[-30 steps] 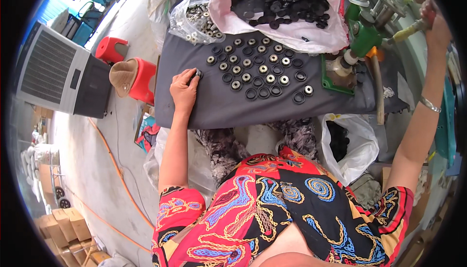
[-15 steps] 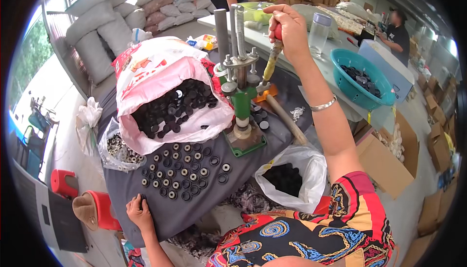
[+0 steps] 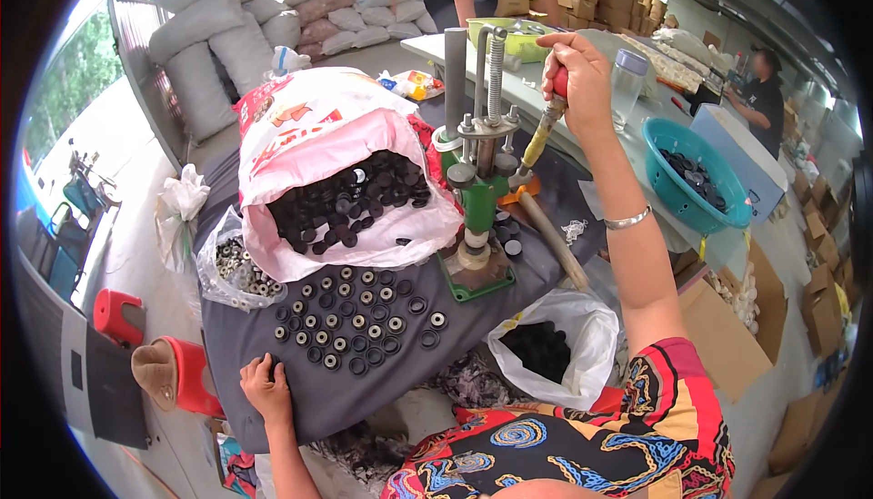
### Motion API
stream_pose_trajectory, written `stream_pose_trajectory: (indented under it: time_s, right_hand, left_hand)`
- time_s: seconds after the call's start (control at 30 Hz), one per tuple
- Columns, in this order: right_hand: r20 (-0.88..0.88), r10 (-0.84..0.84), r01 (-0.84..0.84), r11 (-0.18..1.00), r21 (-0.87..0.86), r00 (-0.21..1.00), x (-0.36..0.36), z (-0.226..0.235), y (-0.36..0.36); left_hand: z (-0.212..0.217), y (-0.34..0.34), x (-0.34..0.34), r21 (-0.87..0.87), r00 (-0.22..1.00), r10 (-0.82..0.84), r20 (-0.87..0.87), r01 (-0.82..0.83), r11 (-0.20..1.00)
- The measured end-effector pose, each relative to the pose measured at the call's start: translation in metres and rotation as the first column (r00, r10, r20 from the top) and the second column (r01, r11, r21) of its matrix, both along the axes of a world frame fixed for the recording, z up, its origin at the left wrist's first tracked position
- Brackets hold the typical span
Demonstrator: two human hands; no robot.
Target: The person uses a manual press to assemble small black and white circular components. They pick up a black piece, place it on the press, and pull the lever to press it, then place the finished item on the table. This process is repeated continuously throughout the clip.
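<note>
My right hand (image 3: 584, 90) is closed around the red knob of a lever (image 3: 538, 142) on a green hand press (image 3: 478, 208). The lever slants up and to the right from the press. My left hand (image 3: 266, 392) rests at the near left edge of the dark cloth, fingers curled; anything between them is too small to make out. Just right of it lie several black rings (image 3: 375, 355), many with a small metal washer-like piece (image 3: 340, 344) set inside. The press base, at the right of these rings, shows no clear piece under its ram.
Behind the rings lies an open sack of black caps (image 3: 350, 212), beside a clear bag of metal pieces (image 3: 229, 267). A hammer (image 3: 555, 240) lies right of the press. Nearby are a white bag of black parts (image 3: 546, 353) and a teal basket (image 3: 668, 194). Two people are beyond.
The view has shifted, so the scene sits farther right. The lever leans slightly more to the right, with my right hand still on its knob. My left hand stays at the cloth's edge, fingers curled.
</note>
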State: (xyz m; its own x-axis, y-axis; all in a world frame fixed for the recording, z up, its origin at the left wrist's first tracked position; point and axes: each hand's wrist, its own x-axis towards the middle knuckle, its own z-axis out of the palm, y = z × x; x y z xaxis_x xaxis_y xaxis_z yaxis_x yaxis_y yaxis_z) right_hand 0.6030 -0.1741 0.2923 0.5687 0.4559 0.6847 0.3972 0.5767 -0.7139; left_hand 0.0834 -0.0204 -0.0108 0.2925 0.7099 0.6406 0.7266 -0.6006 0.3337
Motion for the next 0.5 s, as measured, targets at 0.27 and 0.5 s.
stream_pose_trajectory:
  time_s: [0.27, 0.5]
  right_hand:
    - [0.011, -0.038, 0.038, 0.999, -0.003, 0.999, 0.01, -0.005, 0.001]
    - [-0.007, -0.095, 0.095, 0.995, 0.015, 0.995, 0.007, -0.003, 0.013]
  left_hand:
    - [0.018, -0.01, 0.047, -0.068, 0.965, -0.111, 0.236, 0.13, 0.989]
    - [0.051, -0.078, 0.227, -0.192, 0.769, -0.457, 0.447, 0.581, 0.791]
